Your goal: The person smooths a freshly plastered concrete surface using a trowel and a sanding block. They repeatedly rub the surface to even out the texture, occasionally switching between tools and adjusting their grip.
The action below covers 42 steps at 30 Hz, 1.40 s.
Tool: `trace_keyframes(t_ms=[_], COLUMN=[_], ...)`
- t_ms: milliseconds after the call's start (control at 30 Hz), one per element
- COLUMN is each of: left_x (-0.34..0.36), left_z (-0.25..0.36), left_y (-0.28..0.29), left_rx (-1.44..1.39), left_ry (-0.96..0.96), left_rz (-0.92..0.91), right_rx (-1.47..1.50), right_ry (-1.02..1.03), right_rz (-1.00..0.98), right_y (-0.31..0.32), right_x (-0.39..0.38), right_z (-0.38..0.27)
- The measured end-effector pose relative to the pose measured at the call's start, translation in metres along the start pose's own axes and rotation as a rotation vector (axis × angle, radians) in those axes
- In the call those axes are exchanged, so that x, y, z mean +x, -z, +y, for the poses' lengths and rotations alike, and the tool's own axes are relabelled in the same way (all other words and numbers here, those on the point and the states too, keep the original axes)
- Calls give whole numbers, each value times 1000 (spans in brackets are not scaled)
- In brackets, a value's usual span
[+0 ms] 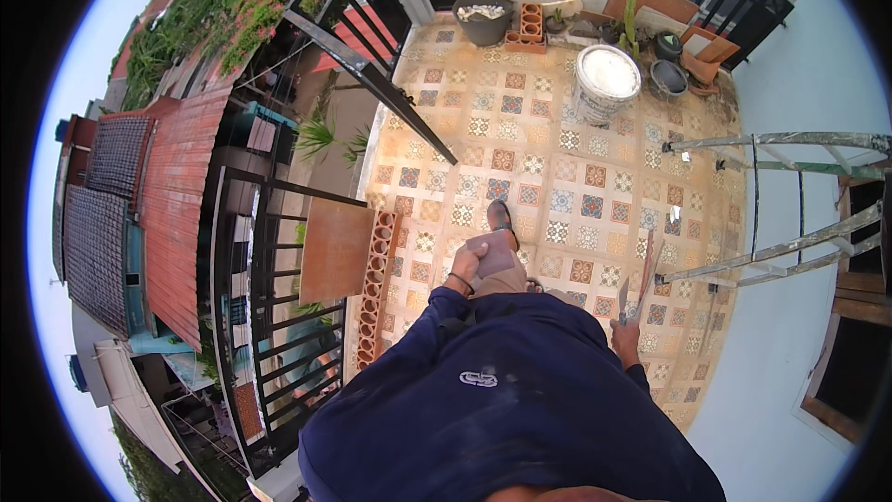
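My left hand [464,265] is closed around the edge of a flat, brownish-mauve rectangular piece [491,255], held in front of my leg. Its material cannot be made out. Low at my right side, my right hand [627,338] grips a narrow grey tool with a flat blade, like a putty knife [623,298]. The blade points away from me, and my fingers hide most of its handle. Thin reddish-brown strips [648,265] show just beyond that hand.
A white bucket [609,74] stands ahead on the patterned tile floor [557,163]. Plant pots [483,19] and hollow bricks [530,26] line the far railing. A paint-spattered ladder [780,256] juts in from the right wall. Black railing [279,316] and an open gate [372,79] border the left.
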State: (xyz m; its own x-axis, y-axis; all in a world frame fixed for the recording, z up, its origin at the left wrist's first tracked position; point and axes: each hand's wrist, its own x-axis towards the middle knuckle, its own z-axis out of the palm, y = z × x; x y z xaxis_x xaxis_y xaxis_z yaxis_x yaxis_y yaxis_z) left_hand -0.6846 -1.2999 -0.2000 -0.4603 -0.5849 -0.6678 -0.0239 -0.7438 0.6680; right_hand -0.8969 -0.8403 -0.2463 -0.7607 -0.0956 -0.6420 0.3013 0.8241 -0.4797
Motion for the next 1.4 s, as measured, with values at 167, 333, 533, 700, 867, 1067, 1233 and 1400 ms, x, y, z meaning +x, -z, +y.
trace_keyframes(t_ms=[167,333,533,700,867,1067,1233,1400], left_x=[82,150,223,241,269,351,412,450], left_z=[41,126,233,291,323,371,455,515], left_y=[-21,-68,-99,-131,-166,-189,-230,-280], left_rx=[98,-88,33,-9,88,139,123,97], left_ry=[10,34,107,-35,-164,-313,-410,-536], left_rz=[96,93,78,60,104,184,352,390], right_rx=[-403,-527,-438,-130,-22,-604,-628,66], right_ry=[190,195,267,211,-12,372,410,110], right_rz=[34,-86,-35,0,-172,-121,-123,-339], right_y=[-34,-31,-9,-25,-43,-69,-73,-51], right_x=[26,72,131,184,213,308,424,513], right_z=[-31,-120,-286,-398,-442,-439,-501,-683])
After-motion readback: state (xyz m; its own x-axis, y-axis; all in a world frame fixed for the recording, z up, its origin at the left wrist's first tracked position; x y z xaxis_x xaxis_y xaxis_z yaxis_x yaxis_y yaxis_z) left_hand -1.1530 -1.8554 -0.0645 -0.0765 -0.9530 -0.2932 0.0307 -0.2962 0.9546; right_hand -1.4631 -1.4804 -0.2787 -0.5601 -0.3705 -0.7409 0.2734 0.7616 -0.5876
